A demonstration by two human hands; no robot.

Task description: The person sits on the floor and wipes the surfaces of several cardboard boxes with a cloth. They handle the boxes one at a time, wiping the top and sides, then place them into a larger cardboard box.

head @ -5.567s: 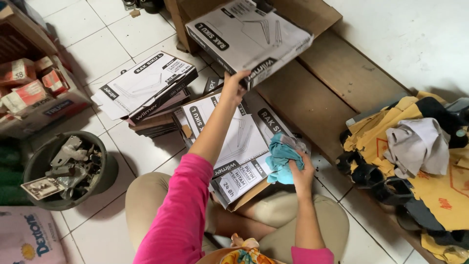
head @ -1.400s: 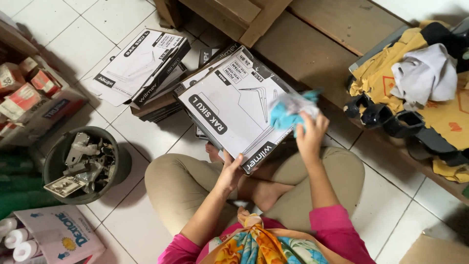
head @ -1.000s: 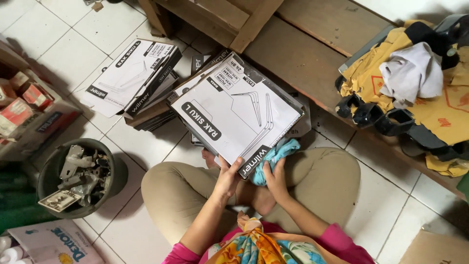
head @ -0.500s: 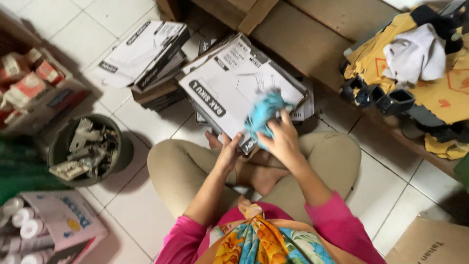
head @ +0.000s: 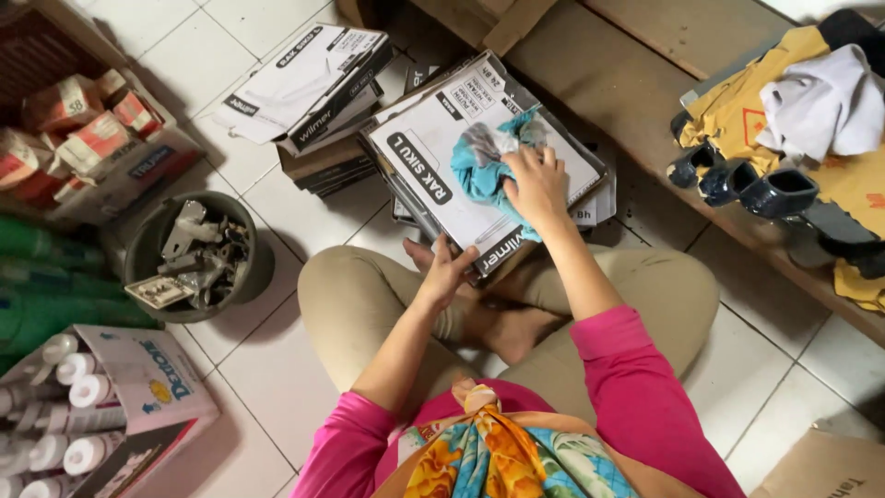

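Observation:
I sit cross-legged on a white tiled floor with a flat white cardboard box [head: 429, 138] tilted over my knees. It carries black print and a line drawing of a bracket. My left hand [head: 447, 270] grips the box's near edge. My right hand [head: 536, 181] presses a crumpled turquoise cloth [head: 477, 166] onto the box's top face. More flat boxes of the same kind lie beneath it.
A second stack of the same white boxes [head: 309, 78] lies at the upper left. A dark bucket of metal hardware [head: 194, 258] stands left of my knee. Cartons of tubes [head: 83, 406] sit lower left. A wooden bench [head: 645, 55] with cardboard and rags [head: 820, 92] runs along the right.
The cloth hand moved from the box's near corner up onto its top face. The left hand kept hold of the near edge throughout.

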